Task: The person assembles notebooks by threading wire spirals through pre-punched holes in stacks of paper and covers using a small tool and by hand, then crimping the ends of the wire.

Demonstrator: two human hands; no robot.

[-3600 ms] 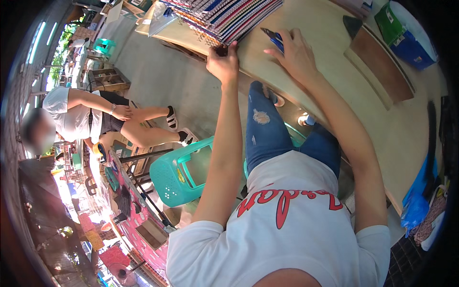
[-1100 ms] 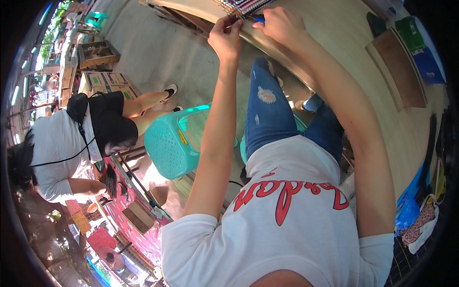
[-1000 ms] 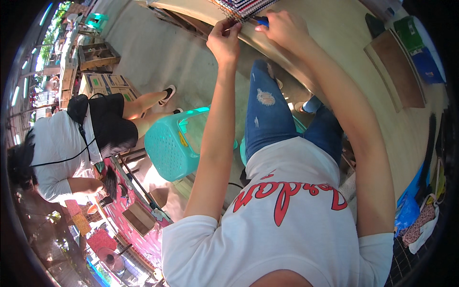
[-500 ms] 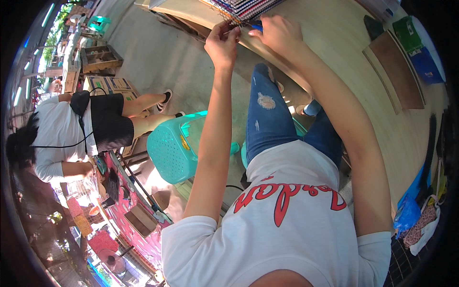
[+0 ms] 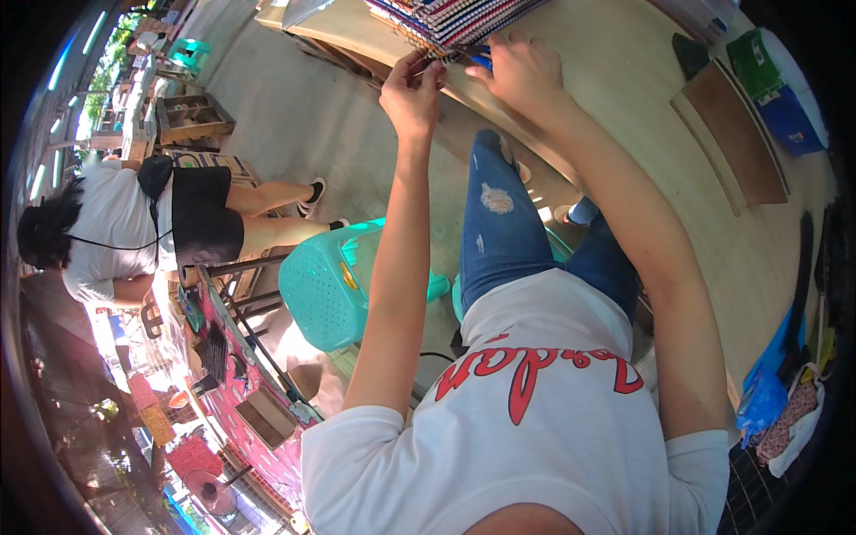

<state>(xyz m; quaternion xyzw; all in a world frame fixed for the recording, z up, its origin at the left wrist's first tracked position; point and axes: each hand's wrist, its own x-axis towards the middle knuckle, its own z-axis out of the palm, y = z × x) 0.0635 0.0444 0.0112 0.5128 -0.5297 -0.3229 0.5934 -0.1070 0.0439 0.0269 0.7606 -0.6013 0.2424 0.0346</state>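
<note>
At the table's near edge lies a stack of striped, beaded-looking pieces (image 5: 464, 22) in red, white and dark blue, with loose yellowish strands at its near corner. My left hand (image 5: 412, 98) is closed in a pinch just below that corner; whatever sits between its fingertips is too small to make out. Beside it, my right hand (image 5: 524, 73) is curled around a small tool with blue handles (image 5: 482, 62). The tool's dark tip points toward my left fingertips. Whether it is scissors or pliers cannot be seen.
The pale table (image 5: 615, 116) runs along my right, bearing brown boards (image 5: 736, 134) and a green-and-blue package (image 5: 780, 94). Turquoise stools (image 5: 325, 290) stand on the left and beneath me. Farther left, a person (image 5: 125, 227) bends over a pink-covered table (image 5: 254, 392).
Both hands stay at the corner of the stack, with small finger shifts. The view has tilted slightly, showing more of the stack. The person at left has shifted a little.
</note>
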